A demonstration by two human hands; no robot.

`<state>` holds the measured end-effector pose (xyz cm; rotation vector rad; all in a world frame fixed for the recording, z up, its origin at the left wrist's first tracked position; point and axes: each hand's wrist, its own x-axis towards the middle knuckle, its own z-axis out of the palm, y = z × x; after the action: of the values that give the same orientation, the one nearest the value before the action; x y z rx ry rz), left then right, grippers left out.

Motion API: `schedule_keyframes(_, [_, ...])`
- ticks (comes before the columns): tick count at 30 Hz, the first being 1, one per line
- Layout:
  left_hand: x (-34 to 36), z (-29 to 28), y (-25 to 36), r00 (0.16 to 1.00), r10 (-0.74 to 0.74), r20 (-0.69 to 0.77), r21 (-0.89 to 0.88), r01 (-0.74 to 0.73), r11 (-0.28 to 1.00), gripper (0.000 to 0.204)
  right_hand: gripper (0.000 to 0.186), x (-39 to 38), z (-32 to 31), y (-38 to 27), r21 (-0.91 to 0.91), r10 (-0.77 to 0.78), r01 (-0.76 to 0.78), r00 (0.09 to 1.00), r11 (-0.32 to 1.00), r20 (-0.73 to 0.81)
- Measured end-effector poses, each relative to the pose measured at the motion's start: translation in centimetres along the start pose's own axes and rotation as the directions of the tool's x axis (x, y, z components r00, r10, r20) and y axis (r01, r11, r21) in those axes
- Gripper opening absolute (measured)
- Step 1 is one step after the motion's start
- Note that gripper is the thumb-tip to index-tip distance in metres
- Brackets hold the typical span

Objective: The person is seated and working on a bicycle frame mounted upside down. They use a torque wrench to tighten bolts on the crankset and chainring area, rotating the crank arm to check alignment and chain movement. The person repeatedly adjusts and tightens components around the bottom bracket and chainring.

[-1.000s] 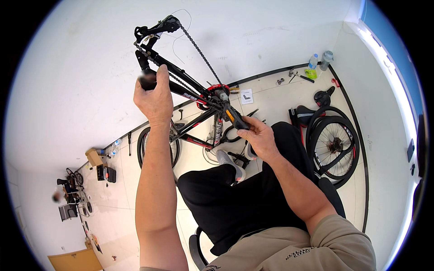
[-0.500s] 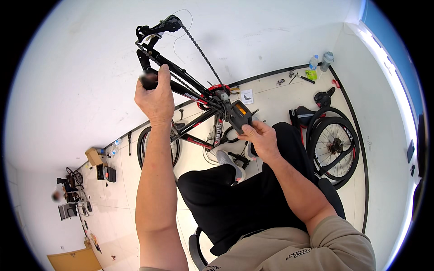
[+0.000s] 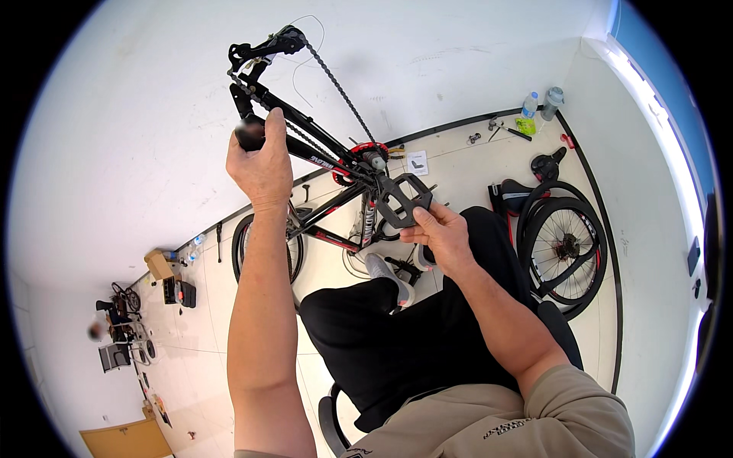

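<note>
A black bicycle frame [image 3: 328,210] with red and white markings stands tilted in front of me, its rear end raised toward the wall. My left hand [image 3: 260,168] is closed around a black tube near that raised end; a blurred patch hides part of the grip. The chain [image 3: 341,85] runs from the rear derailleur [image 3: 279,44] down to the red chainring [image 3: 369,155]. At the crank, my right hand [image 3: 440,236] pinches the near edge of a flat black pedal [image 3: 403,198] between thumb and fingers. The pedal's broad cage face shows.
On the right, a wheel [image 3: 566,246] leans beside a black saddle [image 3: 515,196]. Two bottles [image 3: 551,103], a hammer [image 3: 515,133] and a printed sheet [image 3: 417,162] lie along the wall. Boxes [image 3: 160,265] and a distant chair [image 3: 114,356] are at the left.
The pedal has turned under my right hand: its edge with an orange reflector faced me before, and now its flat open face does. My left hand stays on the frame.
</note>
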<state>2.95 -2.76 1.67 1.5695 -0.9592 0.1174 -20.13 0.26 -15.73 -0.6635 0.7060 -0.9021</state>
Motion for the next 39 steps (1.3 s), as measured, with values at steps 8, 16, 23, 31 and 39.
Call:
schedule_keyframes(8, [-0.1, -0.2, 0.2, 1.000, -0.009, 0.003, -0.009, 0.009, 1.000, 0.040, 0.065, -0.7, 1.0, -0.6, 0.139, 0.019, -0.015, 0.999, 0.990, -0.027])
schedule_keyframes(16, [-0.1, -0.1, 0.2, 1.000, -0.004, 0.000, -0.005, 0.004, 1.000, 0.040, 0.076, -0.3, 0.5, 0.2, 0.252, -0.017, 0.002, 0.998, 0.968, 0.057])
schedule_keyframes(23, [0.0, 0.0, 0.0, 1.000, -0.008, 0.001, -0.007, 0.008, 1.000, 0.040, 0.080, -0.4, 0.6, -0.4, 0.121, 0.014, -0.018, 0.999, 0.992, 0.031])
schedule_keyframes(31, [0.0, 0.0, 0.0, 1.000, -0.004, -0.004, -0.018, 0.004, 1.000, 0.041, 0.075, -0.6, 0.9, 0.3, -0.127, -0.044, 0.041, 0.999, 0.991, -0.024])
schedule_keyframes(39, [-0.2, 0.0, 0.2, 1.000, -0.007, -0.004, -0.025, 0.007, 1.000, 0.040, 0.050, -0.2, 0.4, 1.0, -0.314, -0.077, 0.061, 0.996, 0.948, -0.039])
